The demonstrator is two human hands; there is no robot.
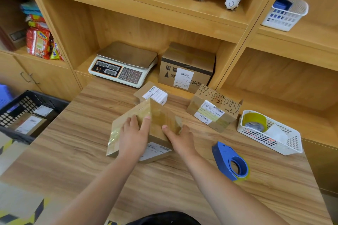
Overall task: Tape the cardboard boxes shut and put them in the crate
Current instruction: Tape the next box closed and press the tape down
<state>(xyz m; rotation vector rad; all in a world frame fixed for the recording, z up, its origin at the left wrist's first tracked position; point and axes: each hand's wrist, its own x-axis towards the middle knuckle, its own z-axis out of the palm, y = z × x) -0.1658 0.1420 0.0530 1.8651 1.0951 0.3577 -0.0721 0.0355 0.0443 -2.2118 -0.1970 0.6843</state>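
Note:
A flat cardboard box [126, 124] with old tape and a shipping label lies in the middle of the wooden table. Its two top flaps stand up in a peak. My left hand [134, 133] presses flat on the left flap, fingers straight. My right hand [180, 138] rests on the right flap, thumb against the cardboard. A blue tape dispenser [229, 160] lies on the table to the right of my right arm. The black plastic crate [36, 100] stands at the table's left edge, lower down, with labelled boxes inside.
Behind lie a small labelled box [155, 95], a printed box [214, 109] and a larger box [186, 67] on the shelf beside a weighing scale [122, 64]. A white basket [270, 133] at the right holds a yellow tape roll [255, 119].

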